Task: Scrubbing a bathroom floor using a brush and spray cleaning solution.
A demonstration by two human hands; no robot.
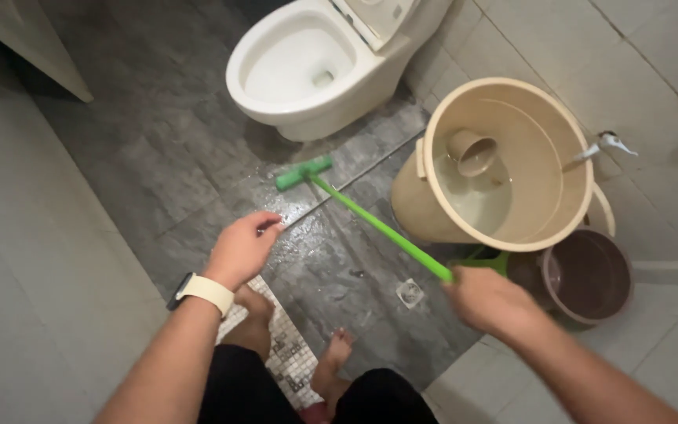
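Green brush [370, 220], long-handled, is what we've got going here, and our right hand [486, 298] has its fingers wrapped shut around the near end of the handle. The head of it sits down on the wet grey floor tiles [158, 157], just in front of the base of the white toilet [308, 71], with the handle running back diagonally toward us. Our left hand [241, 247] isn't holding anything; it hangs over the floor with the fingers loosely curled, watch strap on the wrist, well apart from the handle.

Looks to us like we're mid-scrub on the patch of floor right by the toilet base, since there's a sheen of water around the brush head and over the tiles near the small floor drain [410, 292]. Reckon the next stroke wants a firm downward press and a pull back along the tiles, and one-handed that long handle is going to wobble, so bringing the free hand onto the shaft would probably steady it.

On the right there's a big beige bucket [566, 220] with some water and a small dipper [472, 153] in it, a wall tap [602, 145] over the rim, and a smaller dark bucket [590, 275] just beside it. Our bare feet [331, 361] are on the wet floor by a mosaic strip, so slipping is a fair worry.
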